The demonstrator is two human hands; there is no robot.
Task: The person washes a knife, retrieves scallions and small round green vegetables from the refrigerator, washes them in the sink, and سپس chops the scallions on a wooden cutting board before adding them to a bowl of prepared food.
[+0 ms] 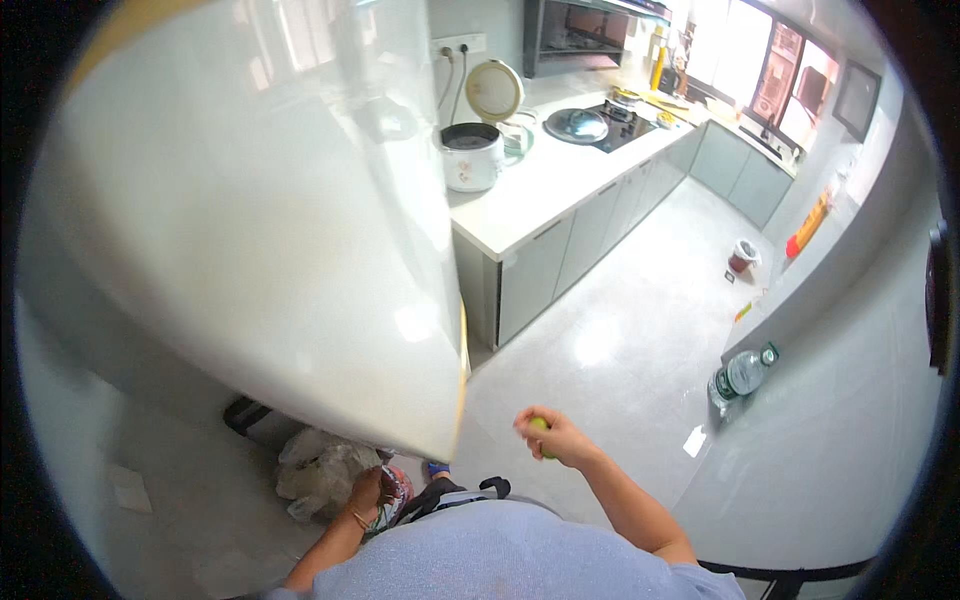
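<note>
My right hand, held out over the pale floor, is closed around a small green round thing, perhaps a fruit; the fingers are slightly blurred. At the lower left, my left hand is at a bag with a red and green pattern, its fingers partly hidden, so the grip cannot be made out. Beside that hand lies a crumpled translucent plastic bag. A large glossy white surface with a yellowish edge, apparently a refrigerator's, rises above the left hand.
A white counter holds a rice cooker with its lid up, and a domed metal lid beside the gas hob. At right are a large plastic water bottle and a small lined bin. A dark-rimmed table edge shows bottom right.
</note>
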